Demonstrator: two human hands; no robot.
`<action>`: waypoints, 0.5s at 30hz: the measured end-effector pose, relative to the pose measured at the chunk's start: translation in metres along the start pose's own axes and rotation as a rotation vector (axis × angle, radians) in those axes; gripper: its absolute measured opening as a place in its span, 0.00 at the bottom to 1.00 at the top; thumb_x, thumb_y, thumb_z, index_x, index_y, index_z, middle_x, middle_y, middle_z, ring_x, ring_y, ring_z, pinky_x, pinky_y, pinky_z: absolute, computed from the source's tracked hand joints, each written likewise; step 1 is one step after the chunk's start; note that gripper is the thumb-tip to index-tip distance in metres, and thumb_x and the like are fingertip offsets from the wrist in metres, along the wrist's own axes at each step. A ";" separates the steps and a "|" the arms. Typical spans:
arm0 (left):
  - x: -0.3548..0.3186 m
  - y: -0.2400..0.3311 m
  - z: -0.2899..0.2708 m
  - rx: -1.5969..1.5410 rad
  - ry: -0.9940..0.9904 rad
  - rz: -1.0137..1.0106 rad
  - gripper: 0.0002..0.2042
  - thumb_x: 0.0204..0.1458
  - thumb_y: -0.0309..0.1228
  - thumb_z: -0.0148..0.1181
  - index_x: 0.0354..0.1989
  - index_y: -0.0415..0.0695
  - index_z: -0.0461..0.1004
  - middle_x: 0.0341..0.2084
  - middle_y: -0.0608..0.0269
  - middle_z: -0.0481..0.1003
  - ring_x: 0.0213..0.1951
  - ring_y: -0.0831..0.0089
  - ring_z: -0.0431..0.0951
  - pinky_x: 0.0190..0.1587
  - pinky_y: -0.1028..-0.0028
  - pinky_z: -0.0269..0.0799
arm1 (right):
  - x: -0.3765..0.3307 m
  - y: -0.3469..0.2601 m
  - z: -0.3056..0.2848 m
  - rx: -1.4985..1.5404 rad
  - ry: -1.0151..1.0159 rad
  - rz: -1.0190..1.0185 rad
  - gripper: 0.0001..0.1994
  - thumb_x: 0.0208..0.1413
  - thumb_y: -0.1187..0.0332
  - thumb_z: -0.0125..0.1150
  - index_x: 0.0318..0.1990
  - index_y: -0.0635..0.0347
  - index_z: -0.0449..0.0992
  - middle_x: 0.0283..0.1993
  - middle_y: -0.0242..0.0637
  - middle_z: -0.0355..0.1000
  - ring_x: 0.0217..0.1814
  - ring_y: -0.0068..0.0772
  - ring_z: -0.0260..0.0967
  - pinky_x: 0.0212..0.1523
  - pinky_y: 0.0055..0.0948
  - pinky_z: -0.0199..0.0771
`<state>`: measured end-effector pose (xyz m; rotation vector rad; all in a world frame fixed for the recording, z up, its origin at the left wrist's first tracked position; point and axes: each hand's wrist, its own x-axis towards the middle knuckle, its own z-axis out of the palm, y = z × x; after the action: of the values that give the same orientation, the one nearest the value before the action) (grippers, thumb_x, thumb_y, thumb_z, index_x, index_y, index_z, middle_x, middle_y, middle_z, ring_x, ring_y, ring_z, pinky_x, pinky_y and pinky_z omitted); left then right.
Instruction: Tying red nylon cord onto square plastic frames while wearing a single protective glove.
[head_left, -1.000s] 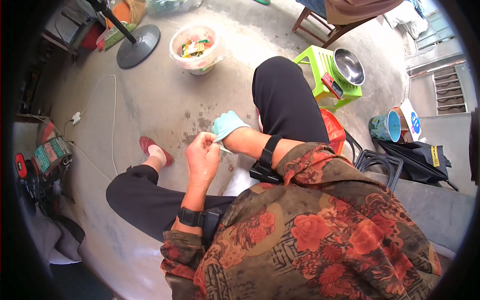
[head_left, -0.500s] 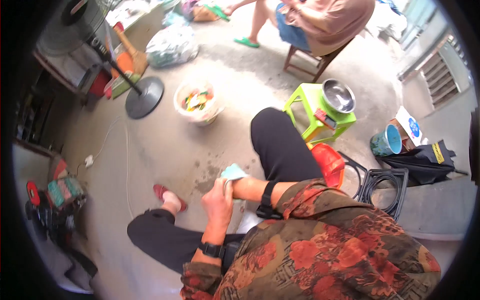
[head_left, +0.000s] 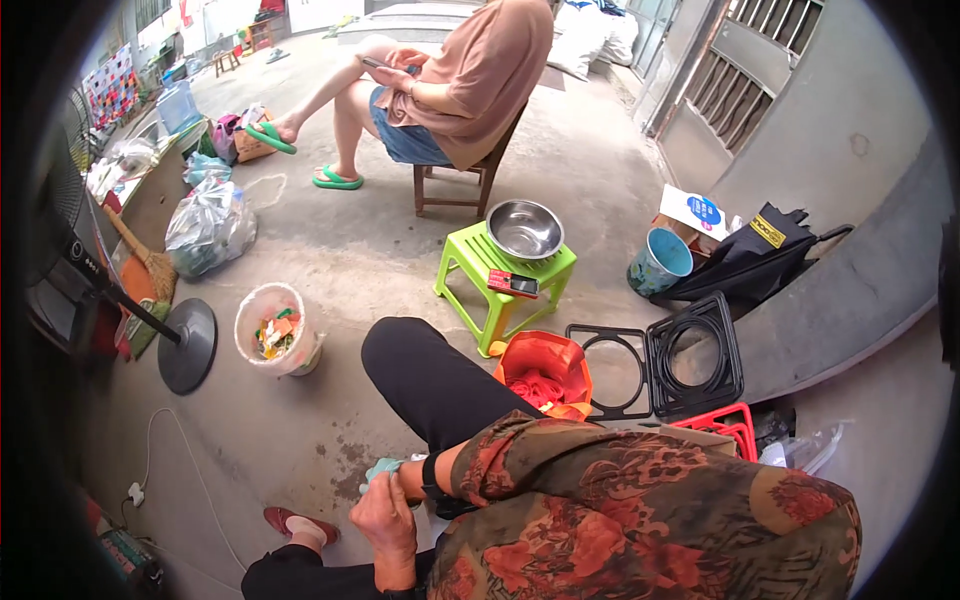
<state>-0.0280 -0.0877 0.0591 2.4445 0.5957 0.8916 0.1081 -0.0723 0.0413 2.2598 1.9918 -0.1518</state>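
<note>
My left hand (head_left: 385,515) is closed at my right wrist, in front of my lap. Its fingers grip the edge of a pale teal glove (head_left: 378,472) at the end of my right forearm. The glove appears to cover my right hand, whose fingers I cannot make out behind my left hand. A black band (head_left: 433,476) goes round my right forearm. Below both hands are my dark trouser legs and a red shoe (head_left: 300,523).
A green stool (head_left: 475,265) bears a steel bowl (head_left: 525,230) and a small red box. Beside my knee stands an orange container (head_left: 560,360) with red contents. A white bucket (head_left: 245,330) of scraps and a fan base (head_left: 187,345) are leftward. Ahead, a person (head_left: 480,90) sits holding a phone.
My head view has swung up and to the right, so the hands sit lower and more of the yard shows. The left hand stays at the right wrist.
</note>
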 end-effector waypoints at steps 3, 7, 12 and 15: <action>-0.003 -0.004 0.008 0.042 -0.050 0.057 0.03 0.51 0.24 0.55 0.30 0.38 0.71 0.18 0.50 0.69 0.18 0.60 0.72 0.22 0.65 0.65 | -0.001 0.013 -0.011 0.067 0.037 0.003 0.10 0.47 0.63 0.55 0.36 0.52 0.79 0.39 0.39 0.76 0.40 0.39 0.74 0.40 0.39 0.72; 0.006 -0.012 0.011 -0.344 0.075 -0.296 0.07 0.56 0.28 0.53 0.33 0.37 0.71 0.15 0.66 0.67 0.16 0.79 0.64 0.19 0.76 0.60 | 0.004 0.032 -0.028 0.245 0.063 0.055 0.10 0.47 0.64 0.55 0.35 0.52 0.79 0.39 0.39 0.76 0.39 0.40 0.75 0.38 0.39 0.73; 0.021 -0.015 0.002 -0.608 0.112 -0.558 0.06 0.58 0.29 0.51 0.37 0.39 0.70 0.15 0.72 0.64 0.15 0.88 0.58 0.17 0.85 0.52 | -0.037 0.075 -0.051 0.384 0.447 0.050 0.09 0.45 0.67 0.54 0.33 0.54 0.78 0.36 0.40 0.75 0.35 0.41 0.74 0.33 0.39 0.73; 0.026 -0.025 0.006 -0.578 0.079 -0.667 0.06 0.58 0.30 0.51 0.37 0.40 0.70 0.15 0.72 0.63 0.14 0.89 0.57 0.16 0.87 0.50 | -0.124 0.178 -0.056 0.071 0.889 0.142 0.08 0.44 0.70 0.53 0.32 0.59 0.75 0.33 0.41 0.73 0.29 0.44 0.72 0.32 0.38 0.73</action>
<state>-0.0117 -0.0559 0.0537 1.5499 0.9475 0.7377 0.2688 -0.2067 0.1207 2.7921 2.1329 0.9697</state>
